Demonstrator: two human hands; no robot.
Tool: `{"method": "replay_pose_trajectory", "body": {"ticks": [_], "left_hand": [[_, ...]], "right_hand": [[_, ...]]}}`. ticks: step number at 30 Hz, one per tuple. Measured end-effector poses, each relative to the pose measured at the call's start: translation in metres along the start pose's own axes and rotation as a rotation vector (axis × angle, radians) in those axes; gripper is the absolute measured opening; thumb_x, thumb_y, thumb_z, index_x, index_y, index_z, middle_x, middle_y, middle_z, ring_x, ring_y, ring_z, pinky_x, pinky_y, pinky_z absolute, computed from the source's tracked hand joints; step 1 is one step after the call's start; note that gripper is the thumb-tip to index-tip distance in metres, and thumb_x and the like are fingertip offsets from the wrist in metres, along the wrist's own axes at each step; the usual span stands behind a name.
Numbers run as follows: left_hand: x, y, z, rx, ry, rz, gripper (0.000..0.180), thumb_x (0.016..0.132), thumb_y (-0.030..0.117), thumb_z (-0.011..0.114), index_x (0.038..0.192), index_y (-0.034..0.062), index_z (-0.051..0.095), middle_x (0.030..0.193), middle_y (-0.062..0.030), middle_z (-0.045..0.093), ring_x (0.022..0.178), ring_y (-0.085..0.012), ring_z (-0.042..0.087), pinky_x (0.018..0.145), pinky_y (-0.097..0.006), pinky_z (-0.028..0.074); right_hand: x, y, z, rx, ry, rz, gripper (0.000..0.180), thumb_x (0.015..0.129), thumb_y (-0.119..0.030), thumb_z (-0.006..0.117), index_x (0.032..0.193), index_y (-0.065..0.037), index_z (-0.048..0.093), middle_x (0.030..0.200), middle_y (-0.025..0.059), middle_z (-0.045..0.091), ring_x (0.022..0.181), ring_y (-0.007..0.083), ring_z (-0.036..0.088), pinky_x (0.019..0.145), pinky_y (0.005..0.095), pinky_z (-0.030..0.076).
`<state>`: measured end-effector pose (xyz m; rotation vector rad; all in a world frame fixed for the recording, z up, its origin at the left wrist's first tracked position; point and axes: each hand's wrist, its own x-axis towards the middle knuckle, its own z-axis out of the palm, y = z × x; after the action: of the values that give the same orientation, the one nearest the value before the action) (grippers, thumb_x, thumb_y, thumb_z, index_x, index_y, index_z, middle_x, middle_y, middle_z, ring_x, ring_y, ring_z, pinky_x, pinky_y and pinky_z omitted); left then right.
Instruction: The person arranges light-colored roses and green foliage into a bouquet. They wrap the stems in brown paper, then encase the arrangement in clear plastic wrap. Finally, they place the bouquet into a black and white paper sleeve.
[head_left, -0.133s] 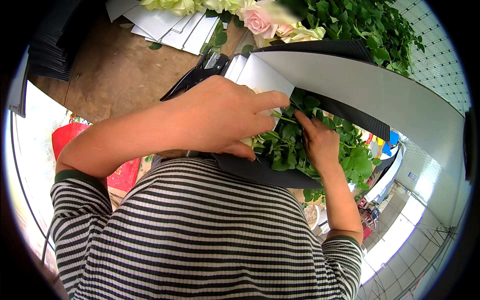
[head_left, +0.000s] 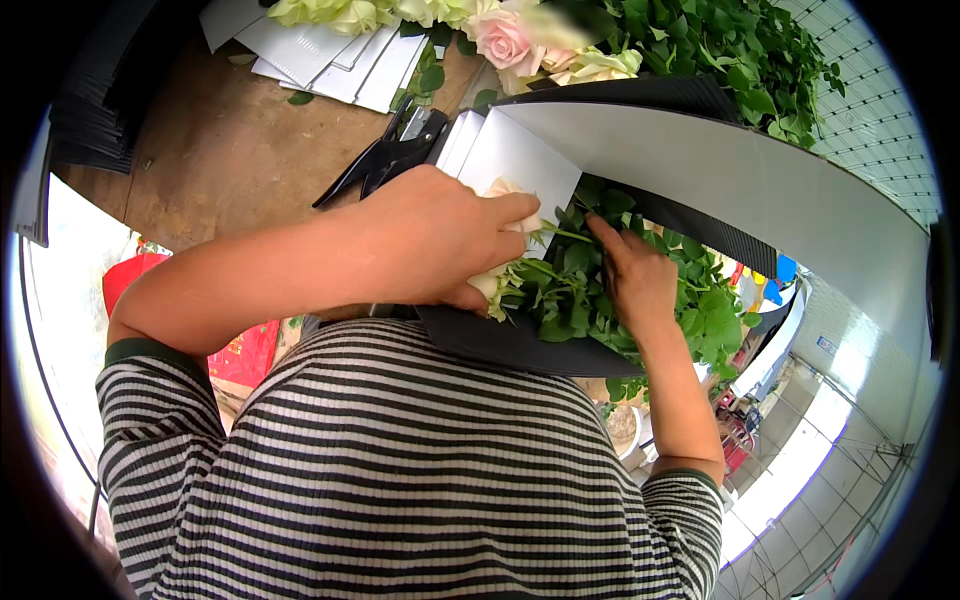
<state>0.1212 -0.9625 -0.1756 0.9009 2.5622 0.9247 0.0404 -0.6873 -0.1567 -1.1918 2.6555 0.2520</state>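
Note:
My left hand reaches across from the left, its fingers curved round pale cream rose heads. Part of the blooms shows between finger and thumb; the palm hides the others. My right hand is in among the leafy green stems of these roses. Its index finger points toward the blooms, and the other fingers curl onto the stems, partly covered by leaves. The bunch lies in a trough with a white end board and a dark sheet along the near side.
A black stapler-like tool lies on the brown wooden table, beside the trough. Further back are white cards, a pink rose and piled foliage. A pale panel rises along the trough's far side.
My left hand has drawn back a little to the left, its index finger bending in toward the rose heads, more of which now show. The right hand stays nearly still among the stems.

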Motion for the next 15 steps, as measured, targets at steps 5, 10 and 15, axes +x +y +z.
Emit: {"method": "replay_pose_trajectory", "body": {"ticks": [5,10,15], "left_hand": [[-0.004,0.0,0.005,-0.058,0.103,-0.01,0.048,0.068,0.033,0.075,0.103,0.007,0.056,0.126,-0.0082,0.046,0.073,-0.0234,0.064,0.058,-0.036,0.052],[0.003,-0.001,-0.004,-0.158,0.103,0.032,0.071,0.067,0.031,0.077,0.123,0.0049,0.044,0.111,-0.0094,0.051,0.074,-0.0258,0.065,0.057,-0.037,0.052],[0.006,0.002,-0.01,-0.144,0.066,-0.029,0.077,0.066,0.035,0.077,0.126,0.003,0.042,0.115,-0.0093,0.049,0.073,-0.0281,0.064,0.059,-0.039,0.052]], "right_hand": [[0.01,0.043,-0.099,0.578,-0.195,-0.034,0.043,0.082,-0.027,0.067,0.117,-0.004,0.059,0.106,0.0153,0.063,0.095,0.0304,0.061,0.082,0.0327,0.048],[0.03,0.126,-0.18,1.355,0.558,-0.214,0.042,0.074,-0.015,0.068,0.115,-0.01,0.06,0.118,0.0117,0.056,0.102,0.0295,0.056,0.086,0.0354,0.046],[0.166,0.103,-0.074,-0.097,0.223,-0.42,0.049,0.067,-0.004,0.069,0.114,-0.017,0.061,0.13,0.0081,0.049,0.109,0.0285,0.05,0.09,0.0381,0.044]]}}
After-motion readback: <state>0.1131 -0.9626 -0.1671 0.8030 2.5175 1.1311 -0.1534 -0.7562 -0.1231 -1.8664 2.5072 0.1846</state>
